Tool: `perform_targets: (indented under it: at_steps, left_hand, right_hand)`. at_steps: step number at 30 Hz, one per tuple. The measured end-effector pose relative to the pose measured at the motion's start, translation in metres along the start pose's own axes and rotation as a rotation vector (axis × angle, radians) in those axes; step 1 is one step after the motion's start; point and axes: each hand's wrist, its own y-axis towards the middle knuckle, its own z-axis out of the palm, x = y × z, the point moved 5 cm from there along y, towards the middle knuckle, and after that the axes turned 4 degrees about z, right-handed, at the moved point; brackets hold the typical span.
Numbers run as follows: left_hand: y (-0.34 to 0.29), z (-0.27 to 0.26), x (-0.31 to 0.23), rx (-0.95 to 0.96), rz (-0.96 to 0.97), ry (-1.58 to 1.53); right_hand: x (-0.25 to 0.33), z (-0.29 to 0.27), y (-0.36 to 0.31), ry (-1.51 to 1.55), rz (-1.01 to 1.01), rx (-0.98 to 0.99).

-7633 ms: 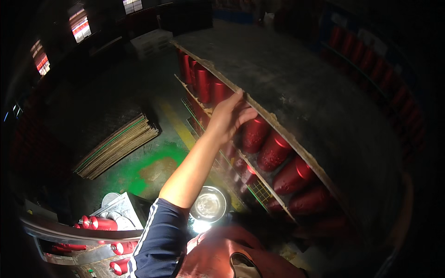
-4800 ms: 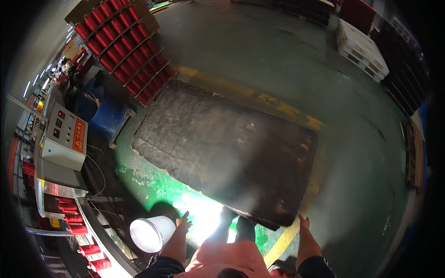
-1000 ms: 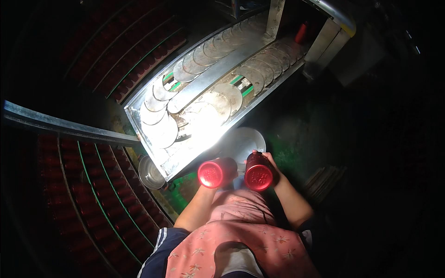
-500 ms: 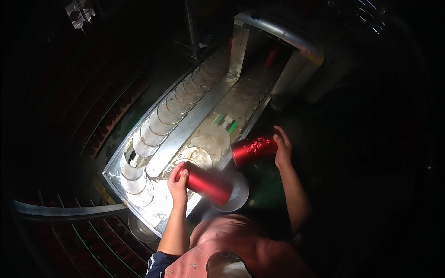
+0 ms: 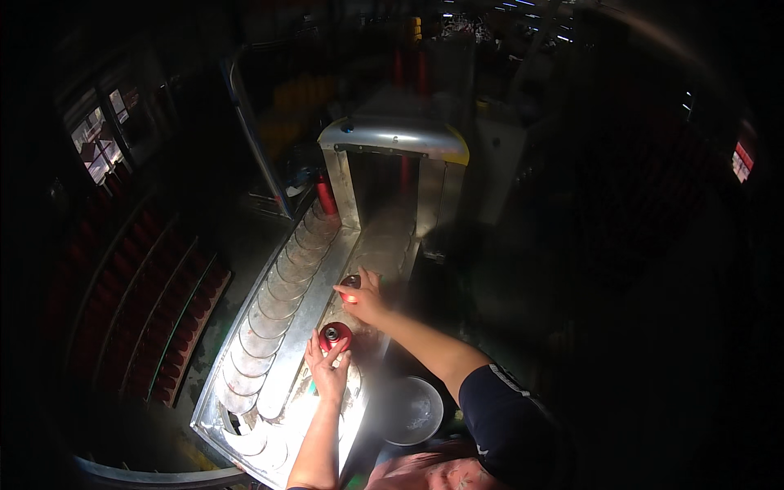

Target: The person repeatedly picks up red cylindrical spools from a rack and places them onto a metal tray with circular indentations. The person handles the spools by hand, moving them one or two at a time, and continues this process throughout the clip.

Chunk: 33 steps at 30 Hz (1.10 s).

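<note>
Two red metal cylinders stand upright on the near lane of a slat conveyor (image 5: 298, 347), their necked tops facing up. My left hand (image 5: 328, 374) has its fingers round the top of the nearer red cylinder (image 5: 345, 335), beside its dark neck opening. Farther along the same lane, my right hand (image 5: 369, 302) grips the top of the other red cylinder (image 5: 350, 297), thumb and fingers on either side of it. The lower bodies of both cylinders are mostly hidden beneath their tops and my hands.
At the conveyor's far end stands a metal tunnel hood (image 5: 396, 140). Another red cylinder (image 5: 326, 196) is on the left lane beside it. A round pale dish (image 5: 415, 411) sits right of the conveyor. Racks of red cylinders (image 5: 175, 347) fill the dark left side.
Both cylinders, held tilted in the air before, now stand upright on the conveyor. My right hand has crossed left and forward over the lane. The view has swung up toward the tunnel.
</note>
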Motion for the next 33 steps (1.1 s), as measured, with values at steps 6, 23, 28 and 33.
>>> perform_targets:
  at_steps: [6, 23, 28, 33]
  left_hand:
    - [-0.182, -0.108, 0.002, -0.387, -0.58, -0.446]
    - [-0.715, -0.511, -0.228, -1.32, -0.877, 0.988]
    - [-0.779, -0.662, -0.188, -1.019, -1.137, 1.255]
    - [-0.846, -0.685, -0.122, -0.861, -1.115, 1.223]
  right_hand:
    - [-0.008, -0.072, -0.105, 0.572, 0.083, -0.03]
    - [0.501, 0.114, -0.502, 0.951, -0.562, 1.537]
    - [0.813, 0.099, -0.655, 1.016, -1.315, 1.254]
    - [0.927, 0.134, -0.795, 0.864, -1.63, 1.264]
